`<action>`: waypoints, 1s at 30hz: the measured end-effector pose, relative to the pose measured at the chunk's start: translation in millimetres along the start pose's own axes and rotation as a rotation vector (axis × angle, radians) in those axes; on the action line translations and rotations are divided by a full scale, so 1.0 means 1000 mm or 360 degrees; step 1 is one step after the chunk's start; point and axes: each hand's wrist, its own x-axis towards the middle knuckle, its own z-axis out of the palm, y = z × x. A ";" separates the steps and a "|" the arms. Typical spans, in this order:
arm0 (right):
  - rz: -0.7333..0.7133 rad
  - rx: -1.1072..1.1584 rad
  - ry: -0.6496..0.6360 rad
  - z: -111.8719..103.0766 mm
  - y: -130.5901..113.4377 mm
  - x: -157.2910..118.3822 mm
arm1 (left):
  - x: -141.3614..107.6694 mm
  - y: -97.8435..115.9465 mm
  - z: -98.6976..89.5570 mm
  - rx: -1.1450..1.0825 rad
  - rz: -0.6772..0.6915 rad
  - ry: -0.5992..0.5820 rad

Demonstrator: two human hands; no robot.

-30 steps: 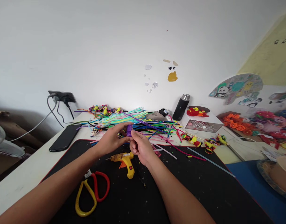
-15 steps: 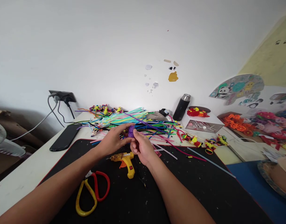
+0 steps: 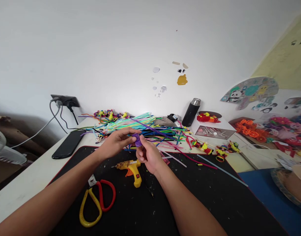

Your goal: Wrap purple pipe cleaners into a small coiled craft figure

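Note:
Between my two hands is a small purple coil of pipe cleaner (image 3: 137, 140), held up above the black mat. My left hand (image 3: 117, 141) pinches its upper left side with thumb and fingers. On the other side, the thumb and curled fingers of my right hand (image 3: 149, 154) grip the coil. Just below the hands a yellow glue gun (image 3: 135, 172) lies on the mat, nozzle to the left. Scissors (image 3: 99, 200) with one yellow and one red handle rest nearer to me, their blades partly hidden by my left forearm.
Behind the hands spreads a pile of coloured pipe cleaners (image 3: 130, 123). A black phone (image 3: 67, 144) lies at left. A black thermos (image 3: 191, 112) and a white box (image 3: 213, 127) stand at back right, with several small figures (image 3: 221, 153) in front.
My left hand has shifted slightly left and down, its fingers nearer the coil's edge. The purple coil has tilted and shows more of its side. My right hand has hardly moved.

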 end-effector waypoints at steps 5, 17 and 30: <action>0.0000 0.0006 0.0018 -0.002 0.000 0.001 | 0.002 -0.003 -0.001 -0.0274 -0.0148 0.0094; -0.0092 0.0023 -0.0041 0.000 -0.004 0.000 | 0.004 -0.010 0.002 -0.0653 -0.0283 0.0151; -0.0078 0.0119 -0.0005 -0.004 0.001 0.003 | 0.003 -0.010 0.006 -0.0623 -0.0241 0.0129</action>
